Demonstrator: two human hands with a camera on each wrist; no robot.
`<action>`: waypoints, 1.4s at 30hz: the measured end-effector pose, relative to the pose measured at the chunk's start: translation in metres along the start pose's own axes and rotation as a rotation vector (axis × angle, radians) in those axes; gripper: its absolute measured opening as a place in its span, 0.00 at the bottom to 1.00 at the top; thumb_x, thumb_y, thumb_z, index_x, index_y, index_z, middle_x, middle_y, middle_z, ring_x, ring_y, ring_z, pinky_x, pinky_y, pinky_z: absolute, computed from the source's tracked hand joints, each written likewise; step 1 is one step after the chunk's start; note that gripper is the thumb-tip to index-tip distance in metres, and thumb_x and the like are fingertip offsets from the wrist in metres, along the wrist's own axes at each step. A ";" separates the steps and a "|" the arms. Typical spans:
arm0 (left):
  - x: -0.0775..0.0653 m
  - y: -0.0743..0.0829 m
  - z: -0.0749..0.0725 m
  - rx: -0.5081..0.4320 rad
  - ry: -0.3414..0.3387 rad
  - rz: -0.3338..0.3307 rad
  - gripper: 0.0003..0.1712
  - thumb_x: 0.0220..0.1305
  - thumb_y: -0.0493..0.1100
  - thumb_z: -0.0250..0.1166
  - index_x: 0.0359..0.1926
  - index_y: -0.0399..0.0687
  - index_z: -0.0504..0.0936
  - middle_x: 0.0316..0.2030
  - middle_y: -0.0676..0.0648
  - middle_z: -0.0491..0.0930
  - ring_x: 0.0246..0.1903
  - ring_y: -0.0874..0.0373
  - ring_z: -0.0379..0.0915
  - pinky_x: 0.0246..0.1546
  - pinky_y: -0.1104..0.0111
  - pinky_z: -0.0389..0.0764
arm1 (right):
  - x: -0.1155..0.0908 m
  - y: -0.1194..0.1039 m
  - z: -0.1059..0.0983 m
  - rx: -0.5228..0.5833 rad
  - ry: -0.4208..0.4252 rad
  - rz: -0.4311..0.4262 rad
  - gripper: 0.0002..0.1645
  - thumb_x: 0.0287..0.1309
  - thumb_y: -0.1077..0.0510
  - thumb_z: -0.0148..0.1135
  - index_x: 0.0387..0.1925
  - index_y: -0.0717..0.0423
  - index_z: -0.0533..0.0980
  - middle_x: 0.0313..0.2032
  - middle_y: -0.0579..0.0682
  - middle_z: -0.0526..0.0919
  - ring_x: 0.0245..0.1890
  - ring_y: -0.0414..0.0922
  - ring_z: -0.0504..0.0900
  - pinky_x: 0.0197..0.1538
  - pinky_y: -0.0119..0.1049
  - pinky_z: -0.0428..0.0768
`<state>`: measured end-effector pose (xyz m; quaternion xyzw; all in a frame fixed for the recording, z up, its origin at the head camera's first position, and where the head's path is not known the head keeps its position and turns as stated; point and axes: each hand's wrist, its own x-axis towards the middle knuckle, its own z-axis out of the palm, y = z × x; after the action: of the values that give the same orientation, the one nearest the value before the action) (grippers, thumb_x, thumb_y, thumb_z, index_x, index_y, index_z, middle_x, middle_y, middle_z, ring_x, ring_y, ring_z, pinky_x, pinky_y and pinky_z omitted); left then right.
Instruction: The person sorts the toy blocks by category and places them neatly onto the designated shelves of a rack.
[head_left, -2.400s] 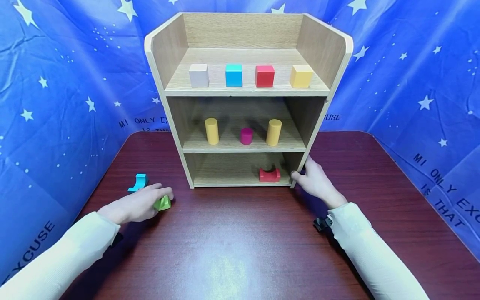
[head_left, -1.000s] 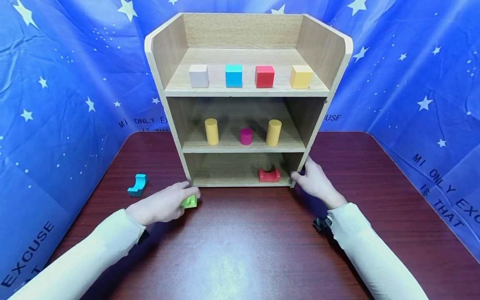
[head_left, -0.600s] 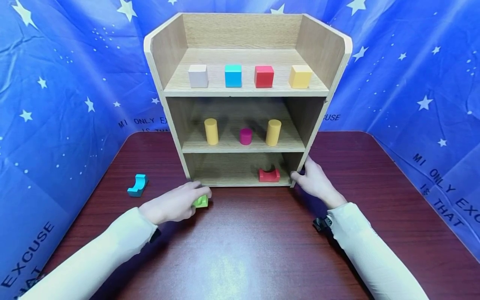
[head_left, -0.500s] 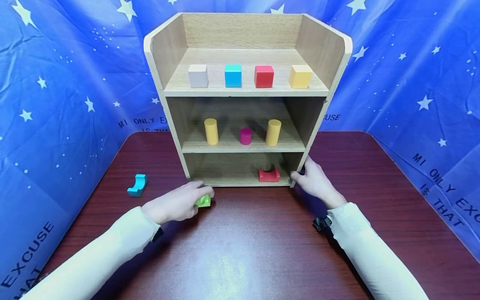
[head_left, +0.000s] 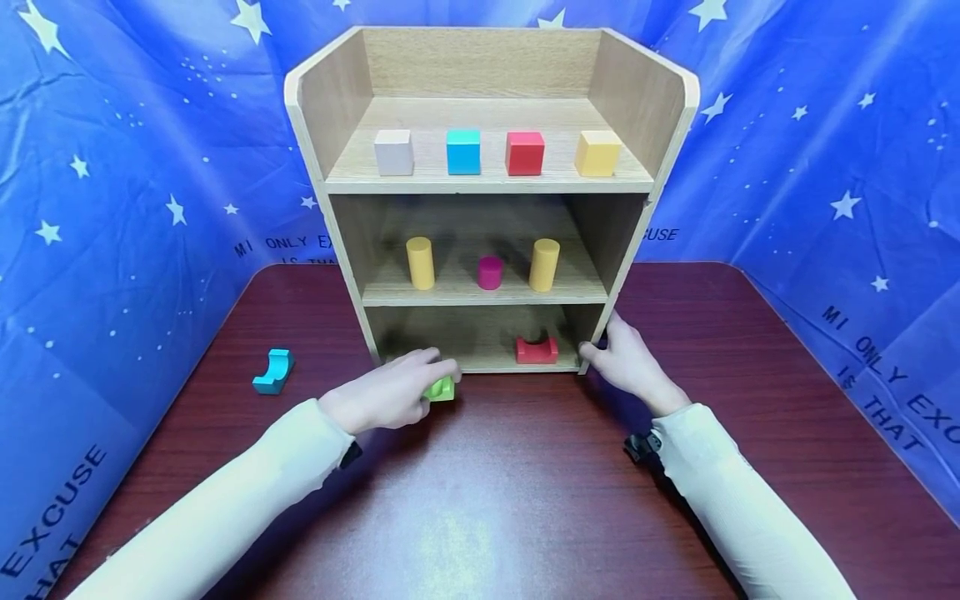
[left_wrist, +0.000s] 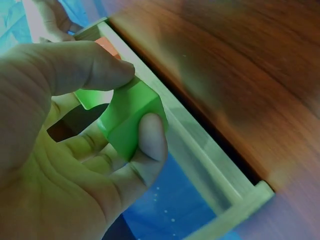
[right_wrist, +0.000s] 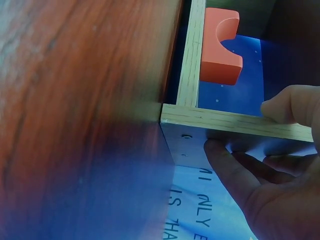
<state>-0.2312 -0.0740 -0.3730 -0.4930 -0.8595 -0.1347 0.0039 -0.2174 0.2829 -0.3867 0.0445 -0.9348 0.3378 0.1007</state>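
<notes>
My left hand pinches a green arch-shaped block in front of the bottom shelf. In the left wrist view, the thumb is on one side of the green block and a fingertip on another, with its curved cut-out facing the palm. My right hand grips the lower right side panel of a small wooden shelf unit, thumb inside and fingers outside. Near that panel, a red arch-shaped block sits on the bottom shelf, cut-out upward. A blue arch-shaped block lies on the table, left of the unit.
White, blue, red and yellow cubes line the top shelf. On the middle shelf, a short magenta cylinder stands between two yellow cylinders. Blue star-patterned cloth surrounds the dark wooden table.
My left hand has carried the green block rightward from beside the blue block, along the unit's front, and slightly up toward the bottom shelf. The right hand keeps its grip on the side panel.
</notes>
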 end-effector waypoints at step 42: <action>0.062 0.003 0.002 0.033 -0.088 -0.124 0.30 0.49 0.33 0.63 0.54 0.58 0.72 0.51 0.46 0.75 0.58 0.49 0.69 0.55 0.57 0.71 | 0.001 0.001 -0.001 -0.001 -0.006 -0.014 0.28 0.54 0.61 0.59 0.56 0.65 0.64 0.41 0.61 0.80 0.44 0.54 0.76 0.49 0.50 0.73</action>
<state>-0.2605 -0.0195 -0.3660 -0.4440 -0.8899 -0.0987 -0.0343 -0.2181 0.2845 -0.3867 0.0523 -0.9348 0.3366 0.1003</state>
